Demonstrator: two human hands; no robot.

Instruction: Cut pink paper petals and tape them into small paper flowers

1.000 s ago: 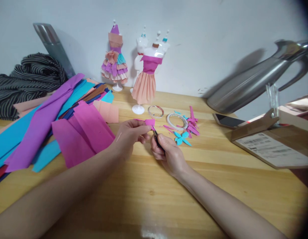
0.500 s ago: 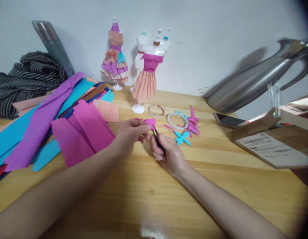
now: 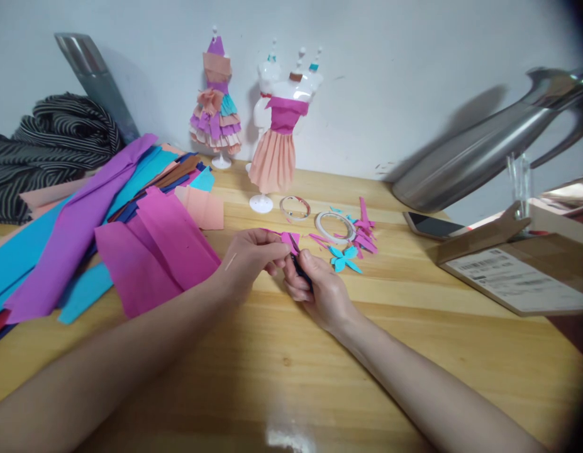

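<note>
Left hand (image 3: 248, 259) pinches pink paper (image 3: 286, 238); right hand (image 3: 323, 288) grips scissors (image 3: 300, 270).
The paper looks light, easily torn: hold its edge.

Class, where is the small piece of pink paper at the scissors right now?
In the head view, the pink paper is near the centre, pinched by the left hand, against the scissors in the right hand.
</note>
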